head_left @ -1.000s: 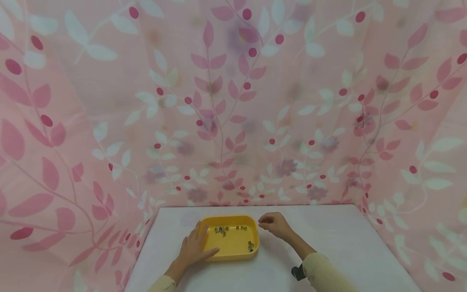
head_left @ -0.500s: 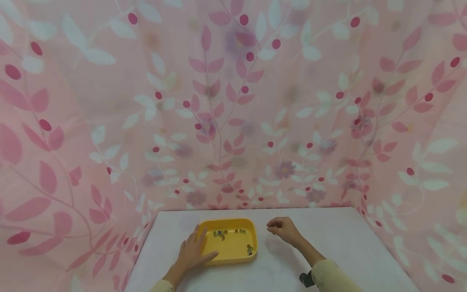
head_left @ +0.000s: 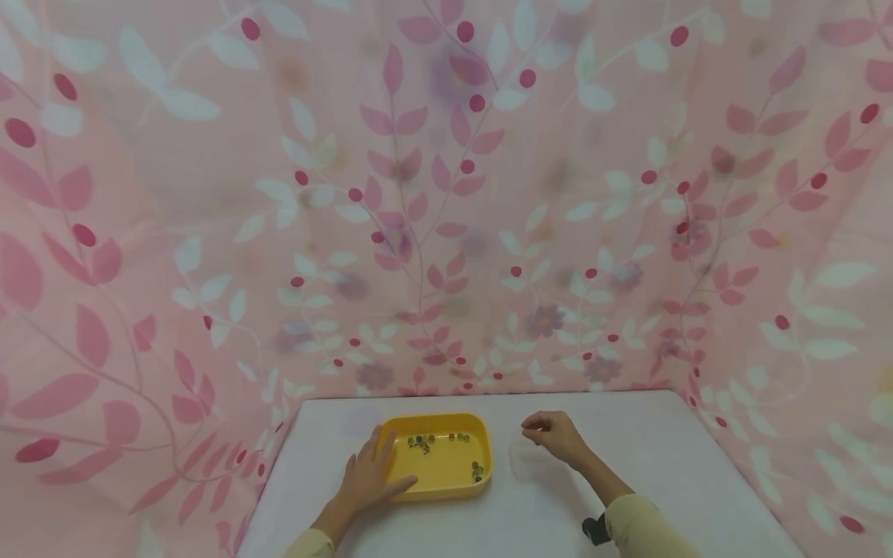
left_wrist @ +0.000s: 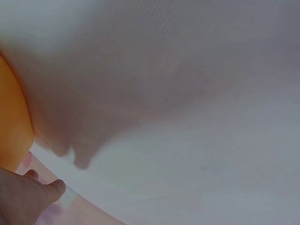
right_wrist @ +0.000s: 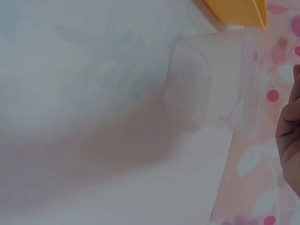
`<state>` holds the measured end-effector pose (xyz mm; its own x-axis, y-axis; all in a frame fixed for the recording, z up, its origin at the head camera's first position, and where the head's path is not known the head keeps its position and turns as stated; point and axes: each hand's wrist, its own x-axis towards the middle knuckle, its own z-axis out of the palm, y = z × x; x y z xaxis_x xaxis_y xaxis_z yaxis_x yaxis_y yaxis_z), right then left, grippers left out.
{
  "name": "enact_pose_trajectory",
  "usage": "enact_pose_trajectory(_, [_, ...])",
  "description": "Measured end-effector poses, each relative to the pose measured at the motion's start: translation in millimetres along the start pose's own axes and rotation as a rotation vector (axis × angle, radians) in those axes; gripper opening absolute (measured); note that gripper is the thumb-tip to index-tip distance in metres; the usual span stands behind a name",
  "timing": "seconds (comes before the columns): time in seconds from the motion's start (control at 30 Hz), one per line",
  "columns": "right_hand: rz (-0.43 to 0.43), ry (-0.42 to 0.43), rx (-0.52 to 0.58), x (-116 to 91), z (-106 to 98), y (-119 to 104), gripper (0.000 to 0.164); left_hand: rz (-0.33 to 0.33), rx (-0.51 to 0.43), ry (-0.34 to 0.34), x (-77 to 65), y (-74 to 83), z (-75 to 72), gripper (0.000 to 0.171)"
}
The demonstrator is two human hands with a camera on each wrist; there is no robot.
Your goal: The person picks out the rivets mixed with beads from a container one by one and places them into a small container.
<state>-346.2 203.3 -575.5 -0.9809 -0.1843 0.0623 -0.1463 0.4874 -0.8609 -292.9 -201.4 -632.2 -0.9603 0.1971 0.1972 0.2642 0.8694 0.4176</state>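
- We see the yellow tray (head_left: 432,494) on the bench (head_left: 432,527), with the small glass beads (head_left: 418,440) inside: a cluster and a short row near the far wall, and a few near the right end.
- Our left hand (head_left: 370,473) has its fingers spread and almost straight at the tray's left side, with the thumb at the near rim. It seems best to press only lightly here, so that the tray does not slide or tip and the beads do not roll.
- Our right hand (head_left: 561,438) has its fingers drawn together at the tips. We cannot tell if a bead is pinched between them.
- These fingertips are near the clear box (right_wrist: 211,84), which stands just beside the tray, on its right. We cannot tell if they are exactly above its opening.
- The clear walls are difficult to see against the white bench, so we should look for the rim before the fingers come lower.
- If there is a bead, we would release it low and gently; from high it may bounce out.
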Motion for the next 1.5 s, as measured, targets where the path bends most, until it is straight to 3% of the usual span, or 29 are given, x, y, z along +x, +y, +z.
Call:
enact_pose_trajectory(0.23, [-0.031, 0.016, -0.006, -7, -4, 5, 0.01, -0.04, -0.005, -0.059, -0.2, -0.6, 1.3, 0.102])
enact_pose_trajectory(0.47, [0.001, 0.036, 0.009, -11, -8, 11, 0.011, -0.034, -0.023, -0.029, 0.7, -3.0, 3.8, 0.102])
enact_pose_trajectory(0.8, [0.05, 0.055, -0.026, -16, -3, 31, 0.016, -0.072, -0.047, -0.049, 3.0, -5.3, 6.9, 0.103])
enact_pose_trajectory(1.17, [0.105, 0.073, -0.013, -20, -1, 38, 0.018, -0.084, -0.072, -0.037, 2.7, -3.2, 5.3, 0.102])
enact_pose_trajectory(1.5, [0.087, 0.08, -0.03, -22, 0, 39, 0.015, -0.1, -0.057, -0.081, 3.8, -1.4, 2.1, 0.104])
